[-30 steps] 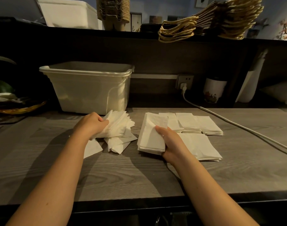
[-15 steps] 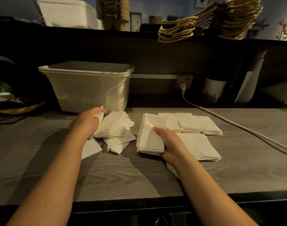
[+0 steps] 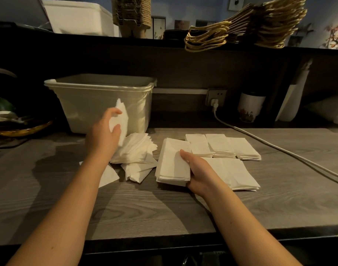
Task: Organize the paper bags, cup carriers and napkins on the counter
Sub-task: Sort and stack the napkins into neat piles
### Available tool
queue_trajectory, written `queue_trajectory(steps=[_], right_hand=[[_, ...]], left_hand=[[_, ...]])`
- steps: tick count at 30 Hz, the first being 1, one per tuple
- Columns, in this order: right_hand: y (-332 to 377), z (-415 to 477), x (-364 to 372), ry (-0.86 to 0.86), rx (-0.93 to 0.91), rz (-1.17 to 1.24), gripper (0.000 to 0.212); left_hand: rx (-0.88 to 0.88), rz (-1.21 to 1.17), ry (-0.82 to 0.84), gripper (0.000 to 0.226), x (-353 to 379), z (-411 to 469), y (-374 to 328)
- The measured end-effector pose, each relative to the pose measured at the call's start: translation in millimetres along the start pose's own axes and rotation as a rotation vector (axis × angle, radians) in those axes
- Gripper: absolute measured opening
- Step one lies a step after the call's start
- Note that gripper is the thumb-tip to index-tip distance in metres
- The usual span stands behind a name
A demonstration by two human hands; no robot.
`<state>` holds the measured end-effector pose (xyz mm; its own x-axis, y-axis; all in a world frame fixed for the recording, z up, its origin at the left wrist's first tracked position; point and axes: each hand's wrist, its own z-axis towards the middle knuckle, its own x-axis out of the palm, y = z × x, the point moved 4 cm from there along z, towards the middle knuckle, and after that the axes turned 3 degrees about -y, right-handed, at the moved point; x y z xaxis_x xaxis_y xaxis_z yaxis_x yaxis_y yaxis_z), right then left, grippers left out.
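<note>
on the grey wood-grain counter (image 3: pixel 164 212), near its middle, the right hand (image 3: pixel 199 174) grips a neat stack of white folded paper napkins (image 3: pixel 172 164) by its near right corner, thumb laid across the top sheet and fingers curled under its edge. just right of that hand lies a second flat white napkin pile (image 3: pixel 239 174), and behind both sits a row of three squared white napkin stacks (image 3: pixel 221 144), side by side. left of the gripped stack is a loose, fanned heap of white napkins (image 3: pixel 134 150), with a stray white napkin (image 3: pixel 108 176) poking out from under the left forearm. the left hand (image 3: pixel 103 136) is raised above that heap, pinching a single crumpled white napkin (image 3: pixel 122 118) between thumb and curled fingers, in front of the cream rectangular plastic bin (image 3: pixel 91 100) that stands at the back of the counter. on the dark shelf (image 3: pixel 106 43) above, brown paper bags with twisted tan handles (image 3: pixel 250 24) lie fanned in a slumped pile, and a tall nested stack of brown pulp cup carriers (image 3: pixel 131 14) stands left of them. a white power cable (image 3: pixel 279 149) runs from the wall socket (image 3: pixel 216 96) across the counter's right side, passing a white patterned ceramic cup (image 3: pixel 249 106).
</note>
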<state>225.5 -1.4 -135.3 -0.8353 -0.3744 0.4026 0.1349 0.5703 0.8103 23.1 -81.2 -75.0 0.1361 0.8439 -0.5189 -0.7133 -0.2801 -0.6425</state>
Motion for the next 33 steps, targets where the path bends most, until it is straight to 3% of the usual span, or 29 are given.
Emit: queue_trajectory(steps=[6,11,16,22,33], right_hand=[[-1.3,-0.1,1.1,0.014,-0.013,-0.05,0.009],[-1.5,3.3,0.3,0.003,-0.026,-0.02,0.009],[-0.6,4.5,-1.5,-0.021,-0.022,0.1,0.016],[-1.7,5.7,-1.6,-0.02,0.013,0.073,0.015],[-4.1,16.2,-1.5,0.012,-0.059,0.065,0.025]], left_hand=[[0.196,-0.214,0.205,0.036,23.6,-43.9,-52.6],[0.346,-0.071,0.174,0.034,27.4,-52.7,-60.5],[0.239,-0.014,0.079,0.033,20.4,-46.9,-53.3],[0.235,0.069,0.121,0.013,22.6,-39.9,-44.4],[0.61,0.146,0.234,0.027,44.1,-74.4,-78.5]])
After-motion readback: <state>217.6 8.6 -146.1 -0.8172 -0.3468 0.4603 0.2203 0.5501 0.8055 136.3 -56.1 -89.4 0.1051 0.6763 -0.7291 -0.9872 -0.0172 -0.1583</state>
